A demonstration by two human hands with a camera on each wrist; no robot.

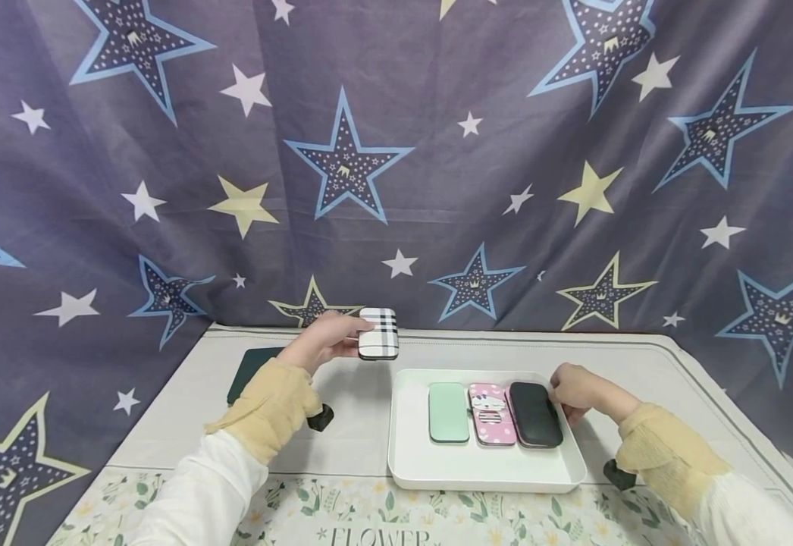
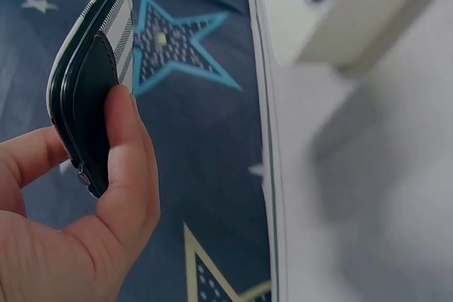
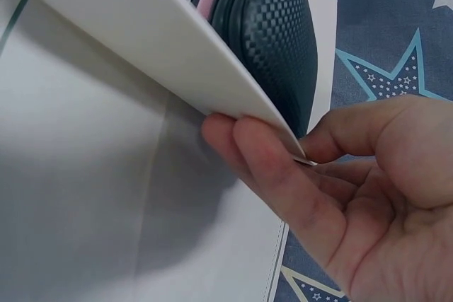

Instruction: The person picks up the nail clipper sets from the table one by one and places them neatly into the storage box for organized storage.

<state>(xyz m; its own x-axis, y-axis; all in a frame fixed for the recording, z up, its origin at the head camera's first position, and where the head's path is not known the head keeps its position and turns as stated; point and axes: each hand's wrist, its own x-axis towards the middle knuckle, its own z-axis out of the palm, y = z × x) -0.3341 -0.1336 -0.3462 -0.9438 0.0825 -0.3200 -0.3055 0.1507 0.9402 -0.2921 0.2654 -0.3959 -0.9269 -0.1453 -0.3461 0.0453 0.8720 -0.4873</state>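
Note:
My left hand (image 1: pixel 324 337) holds a small black-and-white plaid zip case (image 1: pixel 379 334) in the air, left of and behind a white tray (image 1: pixel 485 474). In the left wrist view, thumb and fingers pinch the case (image 2: pixel 88 104) by its edges, with the dark side and zipper showing. My right hand (image 1: pixel 577 390) grips the tray's right rim, thumb inside and fingers outside. Three slim cases lie side by side in the tray: mint green (image 1: pixel 448 413), pink with a cartoon cat (image 1: pixel 490 413) and black (image 1: pixel 535 415). The black one (image 3: pixel 279 40) has a woven texture, close to my right thumb.
A dark green flat item (image 1: pixel 249 371) lies on the table at the left, partly hidden by my left forearm. A floral mat with lettering (image 1: pixel 383 523) covers the front of the white table (image 1: pixel 185 409). A star-patterned curtain (image 1: pixel 396 189) hangs behind the table's back edge.

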